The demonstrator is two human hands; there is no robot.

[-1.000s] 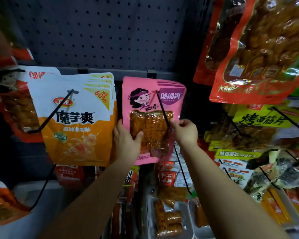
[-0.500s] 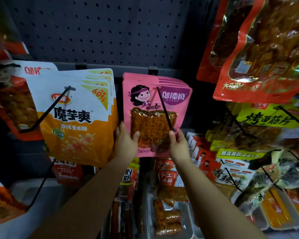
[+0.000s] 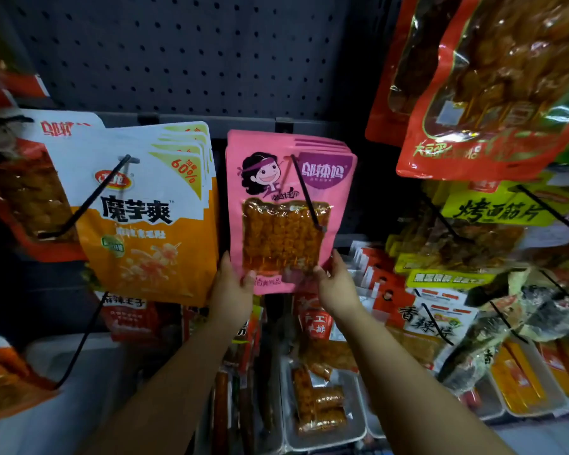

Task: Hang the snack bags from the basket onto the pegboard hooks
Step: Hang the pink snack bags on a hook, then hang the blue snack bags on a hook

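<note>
The left hand [image 3: 232, 292] pinches the lower left corner of the pink snack bags [image 3: 288, 221], thumb on the printed front and the other fingers [image 3: 224, 261] tucked behind; the right hand [image 3: 337, 284] grips the lower right corner the same way, thumb on the front, fingers behind the edge; both forearms rise from about 6 o'clock toward the centre of the view. The pink bags form a stack of several, fanned slightly at the top, hanging on a black hook [image 3: 306, 192] whose wire runs down across the front of the foremost bag, its tip lying over the clear window of orange snack pieces; the stack sits near the centre, just below the dark pegboard [image 3: 184, 50] that fills 12 o'clock. At 9 o'clock, just beside the pink stack, a row of orange-and-white bags [image 3: 138, 218] hangs on its own hook, its right edge touching the left hand; further toward 9 o'clock red bags [image 3: 17, 178] hang behind them. At 1 to 2 o'clock large red bags [image 3: 493, 93] hang closer to the camera; at 3 o'clock yellow-green bags [image 3: 493, 208] hang on further hooks; around 5 o'clock white trays [image 3: 322, 431] hold packed snacks beneath the arms.
</note>
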